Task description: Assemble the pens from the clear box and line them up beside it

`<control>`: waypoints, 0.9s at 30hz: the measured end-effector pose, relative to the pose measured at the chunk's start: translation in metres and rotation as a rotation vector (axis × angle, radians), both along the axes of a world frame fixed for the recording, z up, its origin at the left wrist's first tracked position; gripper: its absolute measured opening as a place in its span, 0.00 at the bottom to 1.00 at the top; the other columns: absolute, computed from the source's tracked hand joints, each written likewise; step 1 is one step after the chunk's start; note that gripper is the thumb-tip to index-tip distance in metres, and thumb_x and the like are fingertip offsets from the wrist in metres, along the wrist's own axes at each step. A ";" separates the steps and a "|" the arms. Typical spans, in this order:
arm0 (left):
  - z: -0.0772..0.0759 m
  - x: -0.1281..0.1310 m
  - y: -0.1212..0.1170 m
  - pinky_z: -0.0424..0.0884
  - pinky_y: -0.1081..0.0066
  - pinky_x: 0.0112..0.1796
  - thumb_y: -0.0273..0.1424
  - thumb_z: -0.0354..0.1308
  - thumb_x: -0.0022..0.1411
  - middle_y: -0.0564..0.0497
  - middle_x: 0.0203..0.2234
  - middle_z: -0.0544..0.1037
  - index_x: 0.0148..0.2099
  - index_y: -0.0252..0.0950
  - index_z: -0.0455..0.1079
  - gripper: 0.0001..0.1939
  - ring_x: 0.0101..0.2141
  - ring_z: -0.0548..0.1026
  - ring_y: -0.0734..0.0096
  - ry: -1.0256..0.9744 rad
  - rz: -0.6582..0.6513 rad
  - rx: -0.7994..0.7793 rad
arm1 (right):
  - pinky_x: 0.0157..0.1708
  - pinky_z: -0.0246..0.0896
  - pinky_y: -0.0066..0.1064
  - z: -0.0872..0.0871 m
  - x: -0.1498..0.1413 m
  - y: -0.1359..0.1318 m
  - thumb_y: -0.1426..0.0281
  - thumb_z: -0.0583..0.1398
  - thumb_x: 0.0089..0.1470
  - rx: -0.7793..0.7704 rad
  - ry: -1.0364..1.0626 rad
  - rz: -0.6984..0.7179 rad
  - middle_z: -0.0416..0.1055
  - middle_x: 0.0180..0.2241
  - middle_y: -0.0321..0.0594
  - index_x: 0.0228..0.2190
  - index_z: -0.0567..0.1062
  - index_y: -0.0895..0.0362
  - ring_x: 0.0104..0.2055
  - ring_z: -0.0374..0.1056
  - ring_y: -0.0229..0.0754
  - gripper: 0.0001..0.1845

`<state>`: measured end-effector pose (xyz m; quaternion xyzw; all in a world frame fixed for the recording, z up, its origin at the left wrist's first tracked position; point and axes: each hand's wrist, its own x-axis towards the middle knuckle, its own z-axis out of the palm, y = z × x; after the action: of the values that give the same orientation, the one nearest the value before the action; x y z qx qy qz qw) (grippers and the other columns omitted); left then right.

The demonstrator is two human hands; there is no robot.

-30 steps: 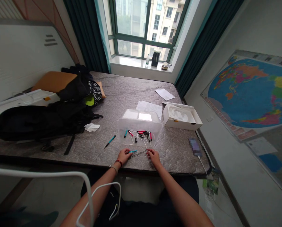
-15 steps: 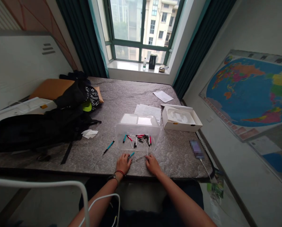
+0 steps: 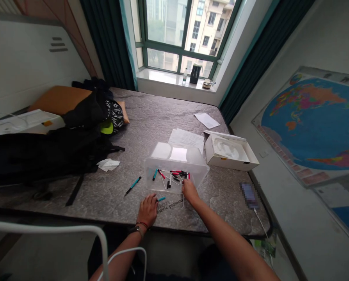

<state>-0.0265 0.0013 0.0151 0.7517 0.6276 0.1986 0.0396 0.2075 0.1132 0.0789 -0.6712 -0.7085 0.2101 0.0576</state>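
My left hand point(image 3: 148, 209) rests on the mattress in front of the box, fingers curled, with a short teal pen point(image 3: 161, 199) at its thumb and fingertips. My right hand point(image 3: 190, 192) reaches to the open front of a clear plastic box point(image 3: 178, 154) that lies on its side. Its fingers are pinched together at the pile of pen parts point(image 3: 176, 174), and what they hold is hidden. Under that hand a thin white stick point(image 3: 183, 201) shows. Inside the box are red, black, white and teal pen pieces. Left of the box lies another teal pen point(image 3: 132, 186).
White papers point(image 3: 186, 139) lie behind the plastic box, and an open white carton point(image 3: 231, 152) stands to its right. A phone point(image 3: 250, 195) with a cable is at the right edge. A crumpled tissue point(image 3: 108, 164) and black bags point(image 3: 45, 156) lie left. A white tube frame point(image 3: 45, 226) crosses lower left.
My right hand has moved forward from the mattress to the pen parts in the box. My left hand stays on the mattress by the teal pen. The view has shifted slightly.
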 end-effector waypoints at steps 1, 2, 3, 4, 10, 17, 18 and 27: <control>0.000 0.000 0.000 0.62 0.58 0.50 0.31 0.45 0.69 0.44 0.53 0.71 0.49 0.39 0.69 0.12 0.52 0.67 0.57 -0.005 0.004 0.001 | 0.43 0.58 0.27 0.002 -0.004 0.010 0.79 0.51 0.58 -0.024 -0.049 -0.015 0.72 0.45 0.48 0.44 0.74 0.58 0.44 0.69 0.43 0.17; 0.001 0.000 0.000 0.62 0.58 0.50 0.30 0.45 0.69 0.44 0.53 0.72 0.49 0.39 0.69 0.13 0.52 0.67 0.57 -0.011 0.007 0.001 | 0.43 0.58 0.27 0.004 -0.008 0.019 0.79 0.50 0.59 -0.044 -0.094 -0.026 0.71 0.45 0.48 0.45 0.74 0.58 0.44 0.69 0.43 0.18; 0.002 0.000 0.000 0.62 0.58 0.50 0.30 0.45 0.69 0.44 0.53 0.72 0.49 0.39 0.69 0.12 0.52 0.67 0.57 -0.017 0.008 0.000 | 0.42 0.58 0.28 0.005 -0.011 0.026 0.79 0.48 0.60 -0.059 -0.131 -0.028 0.71 0.46 0.49 0.46 0.74 0.59 0.44 0.69 0.43 0.19; 0.002 0.000 0.000 0.63 0.58 0.50 0.30 0.45 0.69 0.45 0.53 0.72 0.48 0.39 0.69 0.13 0.52 0.67 0.58 -0.024 0.009 -0.001 | 0.41 0.58 0.28 0.005 -0.013 0.033 0.78 0.47 0.62 -0.068 -0.161 -0.023 0.71 0.46 0.50 0.46 0.74 0.59 0.44 0.69 0.43 0.19; 0.003 -0.002 0.000 0.62 0.58 0.50 0.31 0.45 0.69 0.45 0.54 0.71 0.49 0.40 0.69 0.13 0.54 0.67 0.58 -0.062 0.024 -0.030 | 0.43 0.58 0.29 -0.001 -0.012 0.052 0.74 0.48 0.64 -0.108 -0.238 0.076 0.71 0.45 0.50 0.44 0.76 0.59 0.42 0.70 0.43 0.18; 0.003 -0.003 0.000 0.62 0.57 0.52 0.31 0.47 0.68 0.45 0.55 0.71 0.50 0.42 0.70 0.14 0.55 0.66 0.57 -0.113 0.031 -0.092 | 0.44 0.59 0.31 -0.010 -0.005 0.061 0.77 0.54 0.59 -0.093 -0.166 0.201 0.71 0.46 0.52 0.41 0.76 0.59 0.42 0.71 0.45 0.12; 0.004 -0.003 0.000 0.61 0.57 0.52 0.31 0.46 0.68 0.45 0.55 0.71 0.51 0.41 0.70 0.14 0.55 0.66 0.57 -0.116 0.032 -0.099 | 0.44 0.59 0.31 -0.010 -0.004 0.062 0.78 0.55 0.58 -0.089 -0.161 0.193 0.70 0.47 0.53 0.41 0.76 0.60 0.42 0.71 0.45 0.12; 0.005 -0.003 0.000 0.61 0.57 0.52 0.30 0.45 0.69 0.44 0.55 0.70 0.50 0.39 0.69 0.14 0.55 0.65 0.57 -0.117 0.035 -0.118 | 0.32 0.65 0.31 -0.023 -0.026 0.019 0.64 0.60 0.51 -0.037 0.514 -0.318 0.76 0.30 0.43 0.32 0.75 0.60 0.28 0.71 0.42 0.11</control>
<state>-0.0294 0.0009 0.0205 0.7241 0.6478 0.2056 0.1171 0.1814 0.1322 0.0557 -0.6994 -0.5528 0.3745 0.2550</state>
